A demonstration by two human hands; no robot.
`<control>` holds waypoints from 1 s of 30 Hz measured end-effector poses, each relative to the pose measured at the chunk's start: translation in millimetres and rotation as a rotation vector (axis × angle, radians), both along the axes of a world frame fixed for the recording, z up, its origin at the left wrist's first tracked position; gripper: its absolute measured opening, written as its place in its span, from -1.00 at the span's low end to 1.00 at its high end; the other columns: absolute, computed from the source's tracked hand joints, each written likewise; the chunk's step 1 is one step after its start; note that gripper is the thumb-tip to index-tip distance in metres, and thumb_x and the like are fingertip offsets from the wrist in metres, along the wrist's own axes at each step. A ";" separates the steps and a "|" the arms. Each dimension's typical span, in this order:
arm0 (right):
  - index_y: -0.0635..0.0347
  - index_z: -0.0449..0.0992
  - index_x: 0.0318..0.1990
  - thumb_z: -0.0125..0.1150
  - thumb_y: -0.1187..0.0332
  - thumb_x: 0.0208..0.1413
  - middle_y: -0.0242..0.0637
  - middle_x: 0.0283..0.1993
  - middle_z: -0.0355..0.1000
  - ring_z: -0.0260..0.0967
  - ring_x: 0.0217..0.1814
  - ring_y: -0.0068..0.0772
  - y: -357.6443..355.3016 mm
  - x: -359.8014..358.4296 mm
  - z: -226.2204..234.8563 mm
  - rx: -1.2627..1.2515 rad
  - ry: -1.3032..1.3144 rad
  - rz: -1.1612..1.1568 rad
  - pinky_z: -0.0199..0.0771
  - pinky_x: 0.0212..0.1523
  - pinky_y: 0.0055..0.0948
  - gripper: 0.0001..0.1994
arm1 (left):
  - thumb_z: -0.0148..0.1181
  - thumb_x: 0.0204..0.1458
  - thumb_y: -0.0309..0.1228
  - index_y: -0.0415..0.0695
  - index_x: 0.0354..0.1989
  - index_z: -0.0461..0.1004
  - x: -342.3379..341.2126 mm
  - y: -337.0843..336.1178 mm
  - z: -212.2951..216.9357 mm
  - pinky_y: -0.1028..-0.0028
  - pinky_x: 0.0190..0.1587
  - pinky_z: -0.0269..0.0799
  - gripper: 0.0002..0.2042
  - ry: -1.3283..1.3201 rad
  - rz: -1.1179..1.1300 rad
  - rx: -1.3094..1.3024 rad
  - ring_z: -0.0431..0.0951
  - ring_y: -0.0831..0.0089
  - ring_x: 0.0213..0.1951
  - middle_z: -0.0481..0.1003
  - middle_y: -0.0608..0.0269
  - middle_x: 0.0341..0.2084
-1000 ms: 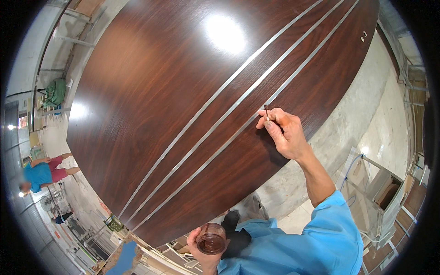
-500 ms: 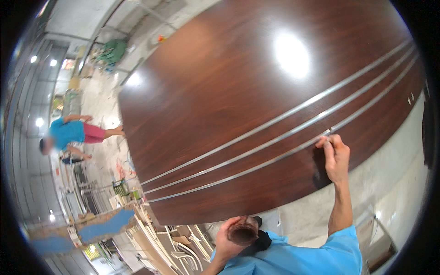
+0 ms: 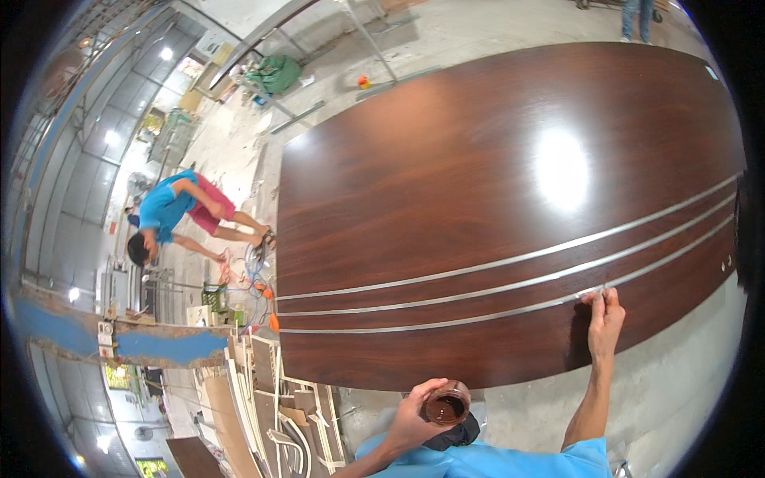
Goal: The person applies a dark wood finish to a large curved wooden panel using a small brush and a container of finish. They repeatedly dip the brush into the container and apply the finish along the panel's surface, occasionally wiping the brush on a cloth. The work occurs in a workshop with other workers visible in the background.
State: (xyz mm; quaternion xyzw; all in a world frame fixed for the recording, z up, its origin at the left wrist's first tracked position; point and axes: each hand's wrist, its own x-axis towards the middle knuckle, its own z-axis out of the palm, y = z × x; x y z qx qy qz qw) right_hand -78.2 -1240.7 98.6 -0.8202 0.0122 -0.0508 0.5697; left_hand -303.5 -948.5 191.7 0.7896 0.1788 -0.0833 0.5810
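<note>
"What is the room showing behind the work?"

"A pale workshop floor (image 3: 510, 20) is spreading out around a large, dark wood-grain panel (image 3: 438, 207). Past its left edge, a co-worker (image 3: 163, 209) in a blue top and dark red shorts is bending low, one hand reaching down near orange and blue cords (image 3: 259, 280). Beyond the near left corner, cream-coloured lengths and boards (image 3: 263, 398) are lying in a heap."

"And what is running across the panel?"

"Three slim silver strips (image 3: 446, 323) are running lengthwise, closer to the near edge than to the far one. A round glare of light is shining above them, right of centre."

"Where are the person's hands?"

"The right hand (image 3: 604, 319) is reaching in over the near edge, toward the right end. Its fingers are pinching a slim tool (image 3: 607, 283), mostly hidden, at the nearest strip; I cannot tell whether the tip is touching. The left hand (image 3: 420, 413) is staying low by the middle of the near edge, its fingers curling around a clear jar (image 3: 446, 402)."

"Is the jar holding anything?"

"Yes, dark brown liquid is sitting inside, and the open mouth is facing up."
</note>
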 end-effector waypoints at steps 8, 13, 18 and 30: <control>0.30 0.54 -0.31 0.11 0.46 0.22 -0.07 -0.32 0.50 0.49 -0.26 -0.08 -8.8 0.5 -12.8 -0.144 -0.063 0.006 0.47 -0.18 -0.28 -0.88 | 0.71 -0.52 -0.50 -0.16 0.18 0.25 -0.4 -13.9 3.5 0.33 0.13 0.48 -0.05 -0.044 0.164 -0.058 0.50 0.29 0.02 0.39 0.14 0.02; 0.31 0.50 -0.37 0.11 0.50 0.24 -0.18 -0.40 0.43 0.39 -0.34 -0.27 -13.8 3.5 -26.5 -0.123 -0.153 0.043 0.41 -0.26 -0.33 -0.87 | 0.70 -0.54 -0.47 -0.13 0.19 0.25 2.7 -14.0 -3.1 0.32 0.16 0.45 -0.04 -0.036 0.066 0.079 0.44 0.28 0.07 0.30 0.16 0.07; 0.30 0.45 -0.38 0.13 0.52 0.22 -0.23 -0.44 0.36 0.31 -0.38 -0.31 -16.6 7.3 -33.2 -0.112 -0.215 0.107 0.36 -0.29 -0.35 -0.89 | 0.71 -0.55 -0.44 -0.12 0.19 0.25 5.4 -14.5 -2.9 0.30 0.21 0.39 -0.03 0.004 0.056 0.122 0.40 0.29 0.11 0.27 0.19 0.09; 0.23 0.39 -0.30 -0.01 0.22 0.43 -0.25 -0.38 0.53 0.53 -0.15 -0.36 -39.5 12.5 -51.2 0.392 -0.065 0.020 0.51 -0.01 -0.32 -0.71 | 0.75 -0.57 -0.46 -0.11 0.21 0.20 -0.4 -11.6 -29.1 0.32 0.07 0.51 0.03 -0.035 -0.007 0.206 0.49 0.28 0.02 0.35 0.12 0.05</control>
